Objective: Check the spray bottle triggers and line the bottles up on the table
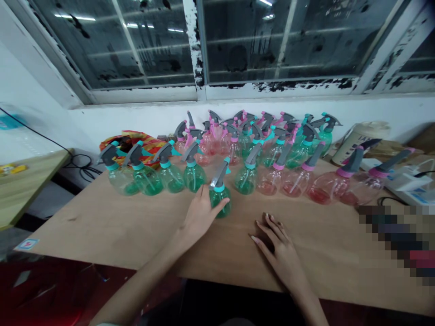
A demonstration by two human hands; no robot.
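Note:
My left hand (201,213) is wrapped round the base of a green spray bottle (220,195) with a grey trigger and teal collar, standing upright a little in front of the others. My right hand (276,244) lies flat on the wooden table (112,226), fingers stretched out, holding nothing. Behind stand several green spray bottles (146,179) in a row on the left and several pink spray bottles (299,181) on the right, with more of both packed toward the wall.
A red and yellow bag (142,141) lies behind the bottles at the left. A white tub (360,140) and a white power strip (408,183) sit at the right. Black cables (83,165) hang by the wall. A second table (23,185) stands at left.

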